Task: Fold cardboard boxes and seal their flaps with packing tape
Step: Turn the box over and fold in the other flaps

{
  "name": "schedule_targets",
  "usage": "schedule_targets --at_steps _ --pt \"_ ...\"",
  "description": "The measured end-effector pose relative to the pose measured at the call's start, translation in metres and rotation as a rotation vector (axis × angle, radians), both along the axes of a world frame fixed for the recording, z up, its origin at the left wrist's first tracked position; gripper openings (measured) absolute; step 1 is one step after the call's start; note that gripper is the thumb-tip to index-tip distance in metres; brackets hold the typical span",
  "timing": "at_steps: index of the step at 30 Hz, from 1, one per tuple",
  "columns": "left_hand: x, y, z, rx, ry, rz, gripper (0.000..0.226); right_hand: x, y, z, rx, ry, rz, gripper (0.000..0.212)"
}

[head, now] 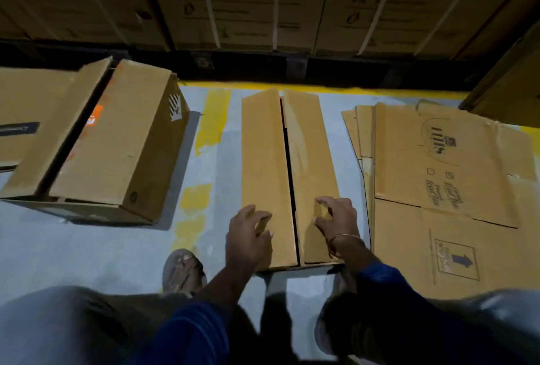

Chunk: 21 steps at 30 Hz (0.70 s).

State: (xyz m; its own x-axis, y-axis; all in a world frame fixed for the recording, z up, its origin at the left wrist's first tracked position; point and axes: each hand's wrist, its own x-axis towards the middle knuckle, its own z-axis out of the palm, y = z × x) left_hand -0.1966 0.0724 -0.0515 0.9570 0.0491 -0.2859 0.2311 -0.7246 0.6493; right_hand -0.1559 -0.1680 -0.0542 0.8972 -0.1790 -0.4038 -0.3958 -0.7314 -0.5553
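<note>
On the grey floor, the tall brown cardboard box [289, 177] has both flaps folded; left hand [248, 233] and right hand [336, 218] rest loosely curled, holding nothing, so untaped flaps may spring apart.

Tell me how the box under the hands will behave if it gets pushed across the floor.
The middle box is probably light: its flaps are untaped with a dark gap between them, suggesting it is empty. It would likely slide easily on the smooth painted floor. The flaps may spring up once the left hand and right hand lift.
</note>
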Motion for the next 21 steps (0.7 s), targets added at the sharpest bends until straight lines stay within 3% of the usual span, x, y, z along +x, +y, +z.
schedule_targets --at_steps 2,4,6,8,11,13,15,17,21 --pt "-0.004 0.003 -0.004 0.037 0.029 0.130 0.074 -0.011 0.000 -0.004 -0.126 0.051 -0.092 0.070" --pt "-0.005 0.008 -0.004 0.048 0.192 0.225 0.098 -0.019 -0.003 -0.009 -0.165 0.103 -0.209 0.095" --pt "-0.005 0.012 -0.008 -0.035 0.404 0.295 0.114 -0.023 -0.011 -0.022 -0.062 0.200 -0.323 0.119" --pt "-0.006 0.016 -0.011 -0.209 0.566 0.381 0.114 -0.027 -0.018 -0.036 0.129 0.303 -0.422 0.128" --pt "-0.010 0.017 -0.008 -0.413 0.709 0.346 0.069 -0.032 -0.025 -0.055 0.287 0.302 -0.475 0.114" --pt "-0.013 0.012 -0.009 -0.521 0.685 0.362 0.044 -0.032 -0.025 -0.057 0.305 0.280 -0.467 0.106" --pt "-0.012 0.012 -0.013 -0.484 0.623 0.391 0.030 -0.030 -0.023 -0.049 0.337 0.267 -0.444 0.096" --pt "-0.005 0.014 -0.017 -0.426 0.607 0.432 0.036 -0.026 -0.014 -0.033 0.355 0.267 -0.404 0.086" --pt "0.012 0.036 -0.019 -0.223 0.496 0.576 0.085 -0.011 0.022 -0.023 0.459 0.192 -0.288 0.067"
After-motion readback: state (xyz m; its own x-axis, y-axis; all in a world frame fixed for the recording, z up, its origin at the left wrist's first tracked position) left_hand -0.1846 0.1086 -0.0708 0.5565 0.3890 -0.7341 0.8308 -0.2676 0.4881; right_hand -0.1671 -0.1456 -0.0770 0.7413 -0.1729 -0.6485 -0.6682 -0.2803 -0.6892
